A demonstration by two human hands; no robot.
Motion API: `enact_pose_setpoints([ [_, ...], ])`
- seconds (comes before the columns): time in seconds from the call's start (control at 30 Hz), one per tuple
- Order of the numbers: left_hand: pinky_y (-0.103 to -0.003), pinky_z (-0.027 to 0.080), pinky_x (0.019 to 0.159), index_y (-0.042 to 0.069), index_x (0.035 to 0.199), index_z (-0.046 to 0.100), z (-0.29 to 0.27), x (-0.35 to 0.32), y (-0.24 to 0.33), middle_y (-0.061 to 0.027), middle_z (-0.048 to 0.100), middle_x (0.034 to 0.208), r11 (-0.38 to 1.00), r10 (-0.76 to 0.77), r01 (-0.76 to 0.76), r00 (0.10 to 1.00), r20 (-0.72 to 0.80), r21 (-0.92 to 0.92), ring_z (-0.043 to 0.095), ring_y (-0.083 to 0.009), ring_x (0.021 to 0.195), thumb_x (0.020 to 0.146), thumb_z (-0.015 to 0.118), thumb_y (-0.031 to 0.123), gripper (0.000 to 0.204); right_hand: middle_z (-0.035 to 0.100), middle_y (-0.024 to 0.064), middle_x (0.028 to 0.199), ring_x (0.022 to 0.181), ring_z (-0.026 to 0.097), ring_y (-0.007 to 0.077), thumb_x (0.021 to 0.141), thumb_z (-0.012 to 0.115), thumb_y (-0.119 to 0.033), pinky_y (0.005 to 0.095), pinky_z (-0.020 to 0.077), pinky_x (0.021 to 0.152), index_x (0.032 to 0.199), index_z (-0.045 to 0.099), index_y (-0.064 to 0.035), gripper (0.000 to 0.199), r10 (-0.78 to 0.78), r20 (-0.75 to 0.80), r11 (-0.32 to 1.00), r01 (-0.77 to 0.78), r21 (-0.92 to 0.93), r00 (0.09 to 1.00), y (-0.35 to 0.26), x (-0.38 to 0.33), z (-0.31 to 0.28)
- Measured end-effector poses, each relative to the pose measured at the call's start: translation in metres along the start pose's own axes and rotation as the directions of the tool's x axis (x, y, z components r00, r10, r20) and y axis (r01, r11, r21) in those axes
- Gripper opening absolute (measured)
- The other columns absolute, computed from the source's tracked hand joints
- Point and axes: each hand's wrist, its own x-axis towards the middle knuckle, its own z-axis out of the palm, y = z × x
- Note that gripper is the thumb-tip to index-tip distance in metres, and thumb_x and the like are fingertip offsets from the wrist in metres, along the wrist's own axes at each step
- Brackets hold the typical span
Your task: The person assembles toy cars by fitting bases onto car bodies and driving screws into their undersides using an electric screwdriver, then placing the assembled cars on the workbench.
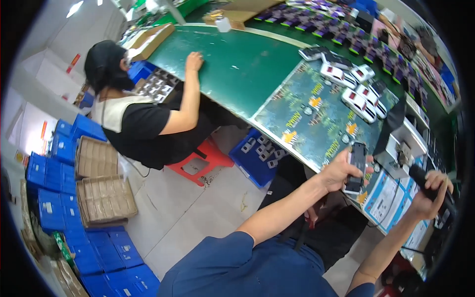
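My left hand grips a toy car over the table's near edge, its black underside turned up and a bit of white body showing at the lower end. Farther right, my right hand is closed round a black cylindrical handle; what it belongs to is hard to make out. Between the hands stands a white box-like fixture with a metal piece in its middle. White toy cars lie bunched on the printed mat beyond my left hand, with dark-bottomed ones among them.
A co-worker sits left at the green table, near a red stool. A blue bin with white parts is on the floor. Blue crates and cardboard trays stack at left. Purple-and-black parts line the back.
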Motion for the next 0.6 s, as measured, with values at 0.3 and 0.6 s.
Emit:
enact_pose_setpoints([
  [0.3, -0.051, 0.054, 0.094, 0.012, 0.147, 0.03, 0.012, -0.014, 0.023, -0.0253, 0.049, 0.137, 0.995, 0.012, 0.002, 0.99, -0.138, 0.099, 0.056, -0.0422, 0.12, 0.071, 0.057, -0.013, 0.084, 0.048, 0.0056, 0.065, 0.054, 0.049, 0.0168, 0.09, 0.056, -0.007, 0.0344, 0.0461, 0.057, 0.094, 0.053, -0.0029, 0.006, 0.014, -0.054, 0.986, -0.023, -0.165, 0.998, 0.013, 0.008, 0.066],
  [0.6, -0.049, 0.055, 0.093, 0.002, 0.14, 0.038, 0.005, -0.003, 0.016, -0.0244, 0.051, 0.135, 0.998, 0.015, -0.008, 0.995, -0.099, 0.07, 0.06, -0.0388, 0.115, 0.073, 0.052, -0.01, 0.07, 0.054, 0.0031, 0.056, 0.044, 0.052, 0.0113, 0.085, 0.069, -0.003, 0.026, 0.0452, 0.048, 0.082, 0.058, -0.0007, 0.012, 0.027, -0.066, 0.966, -0.043, -0.253, 0.997, 0.026, 0.02, 0.071],
])
